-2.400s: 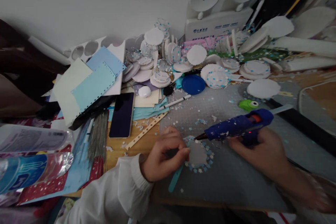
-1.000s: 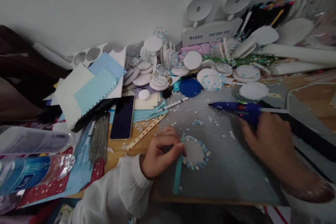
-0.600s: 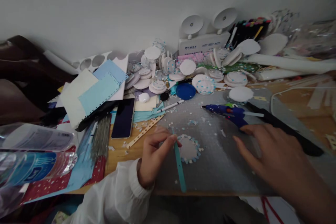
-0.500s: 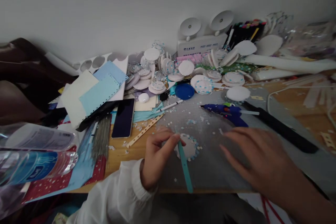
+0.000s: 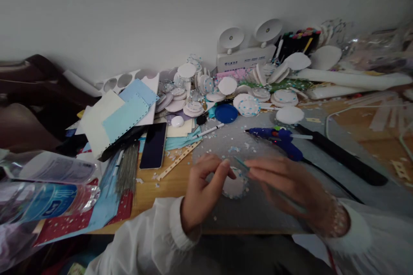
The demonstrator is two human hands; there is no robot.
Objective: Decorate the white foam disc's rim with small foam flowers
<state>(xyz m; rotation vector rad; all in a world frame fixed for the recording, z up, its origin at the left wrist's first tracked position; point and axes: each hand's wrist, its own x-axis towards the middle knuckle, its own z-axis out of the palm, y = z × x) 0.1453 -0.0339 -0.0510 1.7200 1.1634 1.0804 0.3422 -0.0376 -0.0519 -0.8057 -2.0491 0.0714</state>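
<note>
We take the round white disc (image 5: 235,185) on the grey mat (image 5: 258,215) as our landmark; it is flat, foam-like, and edged with small pale-blue and white paper flecks. Our left hand (image 5: 206,189) sits just left of the disc, thumb and forefinger pinched together at its upper left rim on the near end of a thin teal strip (image 5: 240,163); the other fingers curl loosely. Our right hand (image 5: 290,184) hovers just right of the disc, blurred, fingers stretched toward the strip; whether they have closed on it we cannot tell. The blue glue gun (image 5: 277,136) lies on the mat beyond and right of the disc, nozzle pointing left, a red light showing, its black cord (image 5: 335,182) trailing right of the disc past the right wrist. Risk, in our judgement: the strip is narrow and limp, so a pinch from both sides could buckle it or knock flecks off the rim. The wrist could also snag the cord and drag the hot nozzle across the mat. Loose confetti litters the mat around the disc and may stick where not wanted. Beyond the disc, a blue lid (image 5: 226,113) and a heap of finished discs.
</note>
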